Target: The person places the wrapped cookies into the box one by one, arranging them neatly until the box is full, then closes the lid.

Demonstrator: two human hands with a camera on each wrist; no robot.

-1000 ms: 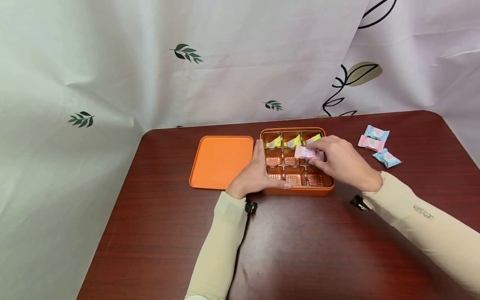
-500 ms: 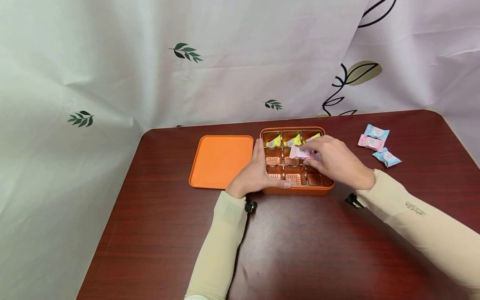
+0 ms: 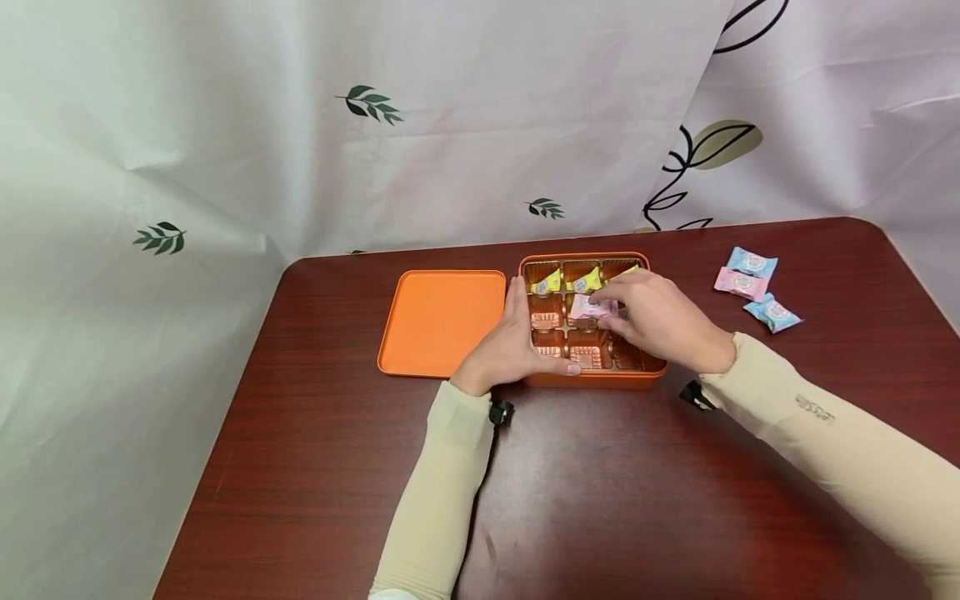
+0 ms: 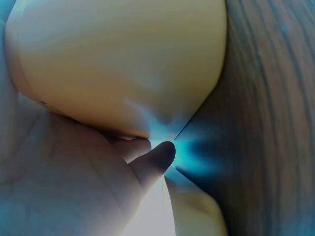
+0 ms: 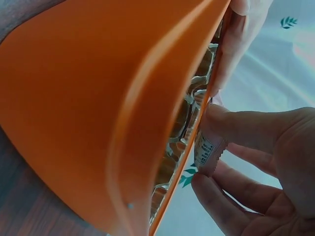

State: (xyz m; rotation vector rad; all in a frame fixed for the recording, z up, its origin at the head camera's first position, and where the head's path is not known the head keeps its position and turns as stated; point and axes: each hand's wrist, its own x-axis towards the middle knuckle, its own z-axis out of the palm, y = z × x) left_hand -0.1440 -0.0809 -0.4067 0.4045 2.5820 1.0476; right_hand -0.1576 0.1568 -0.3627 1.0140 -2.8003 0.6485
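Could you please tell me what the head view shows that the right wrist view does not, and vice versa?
Only the head view: the lid, three yellow candies, and three loose candies on the table. Only the right wrist view: the palm side of the right hand and a printed panel on the held candy. Both: the box, table, cloth, left hand, and right hand pinching the held candy.

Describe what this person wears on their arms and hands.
The left sleeve is plain cream; the right sleeve is cream with small dark lettering. A black device sits at the left sleeve's end, another at the right's. The left hand and right hand are bare.
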